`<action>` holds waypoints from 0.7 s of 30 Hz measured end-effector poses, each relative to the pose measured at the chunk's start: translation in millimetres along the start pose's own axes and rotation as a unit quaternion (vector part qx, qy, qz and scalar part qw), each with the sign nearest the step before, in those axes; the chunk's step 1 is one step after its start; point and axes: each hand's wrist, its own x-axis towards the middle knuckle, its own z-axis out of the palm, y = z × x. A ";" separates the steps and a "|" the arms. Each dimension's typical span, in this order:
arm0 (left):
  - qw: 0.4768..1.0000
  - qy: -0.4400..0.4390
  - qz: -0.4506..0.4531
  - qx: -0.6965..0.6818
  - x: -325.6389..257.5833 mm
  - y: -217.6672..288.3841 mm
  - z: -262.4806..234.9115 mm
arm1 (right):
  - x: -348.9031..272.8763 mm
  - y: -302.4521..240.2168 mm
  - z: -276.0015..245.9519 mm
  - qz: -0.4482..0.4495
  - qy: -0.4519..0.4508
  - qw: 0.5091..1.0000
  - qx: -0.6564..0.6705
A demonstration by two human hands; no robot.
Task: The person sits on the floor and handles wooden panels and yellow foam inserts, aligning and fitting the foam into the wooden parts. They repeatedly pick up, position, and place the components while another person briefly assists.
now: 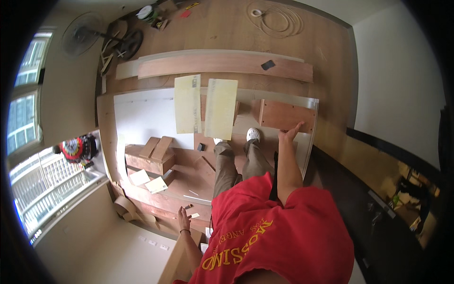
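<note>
My right hand reaches forward with its fingers stretched out against the lower edge of a brown wooden box panel standing on a large white board. My left hand, with a dark band at the wrist, hangs low and open, fingers apart, just over the edge of a wooden cabinet piece; it holds nothing. My legs in grey trousers and a white shoe stand on the wood pieces between the two hands.
Two pale yellow sheets lie on the white board. Long wooden planks lie beyond it. A small wooden box with blocks and paper slips sit at left. A fan and a cable coil are farther off.
</note>
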 end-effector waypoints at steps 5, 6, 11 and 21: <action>0.999 0.004 -0.026 -0.039 -8.5 -45.8 10.0 | -14.6 24.4 15.6 -0.013 0.023 0.998 0.056; 0.999 0.006 -0.013 -0.044 -7.8 -52.5 16.9 | -5.7 22.4 16.5 -0.019 0.017 0.998 0.051; 0.992 0.068 0.038 -0.094 -9.9 -113.9 45.4 | 37.8 10.0 -0.7 0.120 0.132 0.983 -0.037; 0.965 0.067 -0.127 -0.218 -92.1 -160.0 152.4 | 42.2 -22.9 16.4 0.150 0.030 0.967 -0.203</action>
